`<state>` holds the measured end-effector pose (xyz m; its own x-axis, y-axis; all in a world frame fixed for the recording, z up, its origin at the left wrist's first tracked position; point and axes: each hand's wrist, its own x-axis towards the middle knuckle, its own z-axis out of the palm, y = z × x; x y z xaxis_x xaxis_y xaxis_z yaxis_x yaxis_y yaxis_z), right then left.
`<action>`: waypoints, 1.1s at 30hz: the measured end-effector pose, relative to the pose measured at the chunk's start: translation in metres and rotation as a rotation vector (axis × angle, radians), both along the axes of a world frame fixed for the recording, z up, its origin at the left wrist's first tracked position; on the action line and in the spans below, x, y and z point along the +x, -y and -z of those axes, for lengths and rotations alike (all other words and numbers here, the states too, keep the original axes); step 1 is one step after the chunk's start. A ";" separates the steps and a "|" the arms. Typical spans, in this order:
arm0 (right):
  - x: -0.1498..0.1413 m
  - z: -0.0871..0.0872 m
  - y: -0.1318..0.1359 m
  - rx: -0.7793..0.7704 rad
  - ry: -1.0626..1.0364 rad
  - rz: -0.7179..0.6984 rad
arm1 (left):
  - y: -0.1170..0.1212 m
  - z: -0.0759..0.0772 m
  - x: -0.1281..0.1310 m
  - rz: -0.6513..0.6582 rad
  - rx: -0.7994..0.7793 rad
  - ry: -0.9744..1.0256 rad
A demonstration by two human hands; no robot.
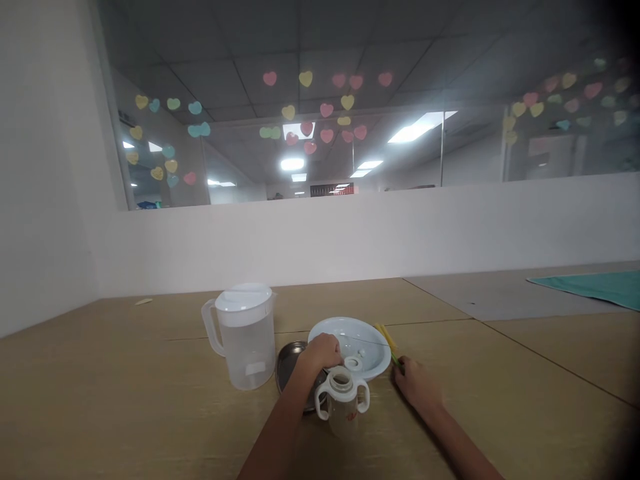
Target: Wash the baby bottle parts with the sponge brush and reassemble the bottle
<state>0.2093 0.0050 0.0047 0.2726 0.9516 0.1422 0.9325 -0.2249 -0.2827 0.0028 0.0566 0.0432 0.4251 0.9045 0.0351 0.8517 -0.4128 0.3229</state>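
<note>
My left hand (pixel 325 351) is closed at the near left side of a white bowl (pixel 377 363); what its fingers hold, if anything, is hidden. A few small white pieces (pixel 361 353) and a white ring-shaped part (pixel 353 363) show at the bowl. My right hand (pixel 417 383) rests low over the table, closed around a thin green stick (pixel 397 361). Thin yellow sticks (pixel 386 335) lie just beyond it, against the bowl's right side. In front of the bowl stands an uncapped clear baby bottle (pixel 343 413) with two white handles. Beneath my left forearm sits a round metal dish (pixel 286 368), partly covered.
A clear plastic pitcher (pixel 250 357) with a white lid stands left of the dish. Far right on the table (pixel 165 400) lies a teal cloth (pixel 600 288). A small pale piece (pixel 143 301) is at the back left. A white wall (pixel 320 243) with a window closes the far side.
</note>
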 end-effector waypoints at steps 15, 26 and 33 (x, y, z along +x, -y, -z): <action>-0.002 -0.002 0.003 -0.003 -0.004 0.002 | 0.000 0.000 0.000 0.015 -0.010 -0.039; -0.001 -0.003 0.003 -0.006 0.010 0.002 | -0.001 0.001 0.000 0.037 -0.018 -0.017; -0.001 -0.001 0.003 -0.010 0.019 -0.011 | 0.000 0.000 0.004 0.099 -0.027 0.011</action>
